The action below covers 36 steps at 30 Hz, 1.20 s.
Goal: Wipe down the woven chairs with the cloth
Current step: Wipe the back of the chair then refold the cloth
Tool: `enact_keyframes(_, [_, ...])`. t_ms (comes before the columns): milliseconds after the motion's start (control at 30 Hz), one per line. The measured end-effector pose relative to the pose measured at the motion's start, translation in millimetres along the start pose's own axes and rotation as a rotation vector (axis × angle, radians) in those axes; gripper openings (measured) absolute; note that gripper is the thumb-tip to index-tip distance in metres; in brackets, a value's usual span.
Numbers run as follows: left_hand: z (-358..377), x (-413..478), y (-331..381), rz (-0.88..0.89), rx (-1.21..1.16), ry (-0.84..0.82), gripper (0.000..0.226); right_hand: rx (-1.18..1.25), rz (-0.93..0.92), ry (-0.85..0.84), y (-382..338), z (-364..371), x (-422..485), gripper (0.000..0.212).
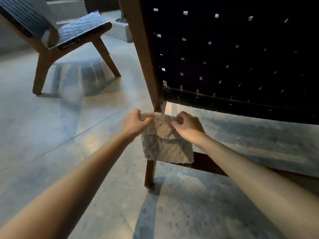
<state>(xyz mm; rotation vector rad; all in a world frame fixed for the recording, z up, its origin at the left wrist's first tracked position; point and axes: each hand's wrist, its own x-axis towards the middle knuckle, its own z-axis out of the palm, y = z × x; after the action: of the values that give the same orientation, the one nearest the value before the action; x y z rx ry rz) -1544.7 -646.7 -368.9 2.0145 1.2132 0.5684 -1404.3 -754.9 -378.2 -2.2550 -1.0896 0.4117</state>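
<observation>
A beige, nubby cloth [166, 147] hangs folded in front of me. My left hand [135, 123] pinches its upper left corner and my right hand [187, 125] pinches its upper right corner. The cloth covers part of the rear wooden leg [150, 171] of the near woven chair [233, 54], whose dark woven back fills the upper right. A second woven chair [76, 31] with a blue-grey seat stands at the upper left, facing right.
A polished grey tiled floor [51, 135] spreads under both chairs. A low wooden crossbar [212, 165] runs right from the near chair's leg. Grey concrete steps or blocks [119, 30] sit behind the far chair.
</observation>
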Motion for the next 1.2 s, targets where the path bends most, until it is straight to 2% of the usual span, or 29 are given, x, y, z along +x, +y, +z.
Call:
enact_keyframes(167, [10.5,23.5,-6.3,-0.034,-0.134,0.000,0.030,0.006,0.093,-0.015,1.7,12.0,22.4,0.030])
enact_keyframes(333, [23.9,31.9,-15.3,-0.001,-0.335,0.019,0.032,0.242,0.068,0.049,2.0,29.2,31.2,0.033])
enact_keyframes(467, [34.6,28.8,-24.6,0.047,-0.510,-0.087,0.069,0.453,-0.034,0.038,-3.9,43.4,28.4,0.047])
enact_keyframes(500, [37.5,27.8,-26.1,0.064,-0.536,-0.111,0.072,0.510,-0.059,0.022,-5.4,46.8,28.1,0.053])
enact_keyframes(567, [43.9,27.9,-27.5,0.112,-0.548,-0.141,0.057,0.578,-0.093,-0.007,-7.9,53.0,30.3,0.061])
enact_keyframes(633, [49.0,29.6,-26.8,0.160,-0.525,-0.134,0.034,0.584,-0.113,-0.018,-9.5,58.4,34.5,0.060])
enact_keyframes(667, [50.4,30.7,-26.1,0.173,-0.524,-0.136,0.030,0.583,-0.121,-0.029,-10.0,60.9,36.4,0.059])
enact_keyframes(967, [65.7,14.8,-45.9,0.221,-0.456,-0.095,0.024,0.537,-0.114,-0.035,9.8,105.4,15.2,0.045])
enact_keyframes(1067, [73.2,-4.4,-69.7,0.189,-0.483,-0.128,0.018,0.396,-0.118,-0.069,24.6,119.1,-10.7,0.041])
enact_keyframes(1200, [84.0,-27.8,-94.5,0.086,-0.539,-0.154,0.018,0.200,-0.189,-0.030,30.8,116.6,-23.6,0.036])
